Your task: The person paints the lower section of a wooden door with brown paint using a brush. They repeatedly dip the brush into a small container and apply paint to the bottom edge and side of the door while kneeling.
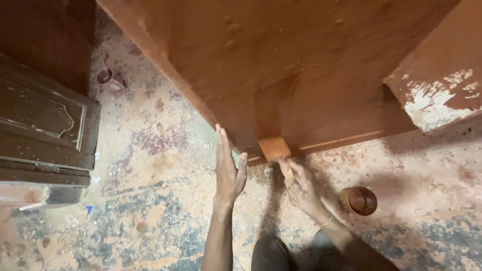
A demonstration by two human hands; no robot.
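Right hand [297,181] closed on a sanding block [274,148] pressed to the brown wooden panel's [301,60] lower edge — left hand [229,168], flat and open, braces just beside it.

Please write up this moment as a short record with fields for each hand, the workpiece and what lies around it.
Left hand: open, flat against the corner of the reddish-brown wooden panel
Right hand: presses a small orange block to the panel's lower edge
Floor: dusty, stained
Nearby: brown cup by the right wrist; small container farther off; dark carved door at left
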